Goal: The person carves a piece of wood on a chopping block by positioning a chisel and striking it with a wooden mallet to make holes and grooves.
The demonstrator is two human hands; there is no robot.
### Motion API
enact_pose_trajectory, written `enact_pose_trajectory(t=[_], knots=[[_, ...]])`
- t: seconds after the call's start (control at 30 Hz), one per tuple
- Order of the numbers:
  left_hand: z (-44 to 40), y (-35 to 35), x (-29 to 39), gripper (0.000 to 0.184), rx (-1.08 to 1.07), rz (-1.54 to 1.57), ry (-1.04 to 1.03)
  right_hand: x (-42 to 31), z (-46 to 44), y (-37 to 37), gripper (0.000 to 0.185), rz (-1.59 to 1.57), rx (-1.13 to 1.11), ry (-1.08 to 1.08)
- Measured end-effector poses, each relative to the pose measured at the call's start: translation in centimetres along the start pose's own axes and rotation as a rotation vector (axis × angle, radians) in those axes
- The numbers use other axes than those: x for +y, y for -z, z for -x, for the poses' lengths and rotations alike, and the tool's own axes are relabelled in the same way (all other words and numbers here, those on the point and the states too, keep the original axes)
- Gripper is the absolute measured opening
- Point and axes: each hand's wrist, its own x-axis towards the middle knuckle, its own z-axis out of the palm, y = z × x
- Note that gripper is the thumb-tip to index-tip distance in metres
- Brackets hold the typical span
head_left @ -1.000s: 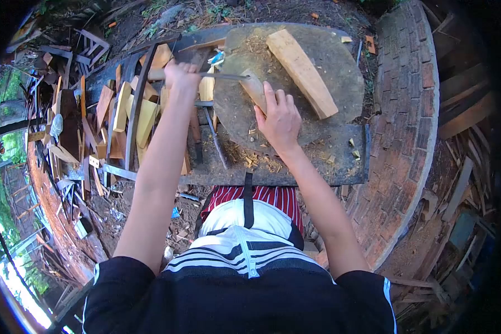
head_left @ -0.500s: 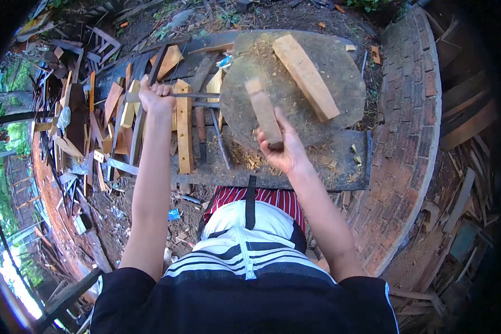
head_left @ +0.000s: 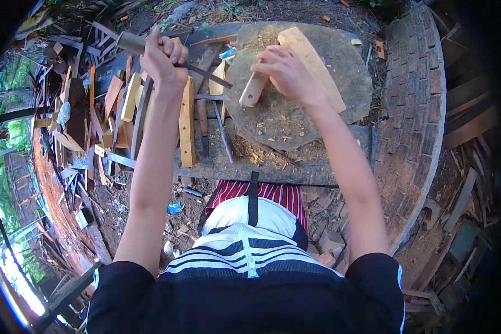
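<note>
My left hand [head_left: 164, 60] is closed around a chisel [head_left: 212, 77], its thick handle sticking out to the upper left and its blade pointing right, toward the stump. My right hand [head_left: 288, 71] grips a short wooden block [head_left: 253, 93] from above, over the round stump top [head_left: 352, 89]. A small hole shows in the block's near end. The chisel tip and the block are apart. Behind my right hand, a longer wooden beam [head_left: 312, 58] lies slantwise on the stump. Wood chips are scattered over the stump.
A drilled wooden bar [head_left: 187, 133], a wooden-handled tool [head_left: 203, 119] and a metal rod [head_left: 222, 139] lie left of the stump. Further left is a pile of wood offcuts [head_left: 114, 92]. A brick ledge [head_left: 409, 111] curves along the right.
My right hand has moved up and turned over the block, which now lies lower and tilted the other way. My left hand has risen, and the chisel now slopes down to the right.
</note>
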Motion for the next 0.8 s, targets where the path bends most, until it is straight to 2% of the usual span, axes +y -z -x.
enact_pose_trajectory(t=[0.17,0.23,0.3,0.37,0.43,0.5,0.63,0.7,0.8], knots=[[1.2,-1.7,-1.0,0.033,-0.207,-0.096,0.001,0.3,-0.5,-2.5,0.042,-0.091,0.043,-0.077],[1.1,-2.0,-1.6,0.033,-0.208,-0.077,0.017,0.3,-0.3,-2.6,0.044,-0.106,0.076,-0.085],[1.0,-2.3,-1.8,0.032,-0.343,-0.094,-0.043,0.2,-0.1,-2.7,0.056,-0.149,0.048,-0.114],[1.3,-2.9,-2.3,0.031,-0.332,-0.096,-0.018,0.1,0.0,-2.8,0.056,-0.162,0.049,-0.123],[1.6,-3.6,-2.8,0.03,-0.439,-0.101,-0.03,0.3,0.2,-3.0,0.056,-0.169,0.053,-0.133],[1.8,-4.1,-3.1,0.029,-0.463,-0.132,-0.029,0.3,0.1,-3.2,0.047,-0.126,0.124,-0.104],[1.7,-3.9,-3.7,0.026,-0.594,-0.208,-0.056,0.3,0.3,-3.4,0.047,-0.115,0.13,-0.119],[1.6,-3.7,-3.8,0.026,-0.664,-0.192,0.04,0.3,0.3,-3.5,0.047,-0.126,0.132,-0.121],[1.8,-3.8,-4.2,0.027,-0.623,-0.232,0.05,0.3,0.4,-3.6,0.047,-0.134,0.144,-0.12]])
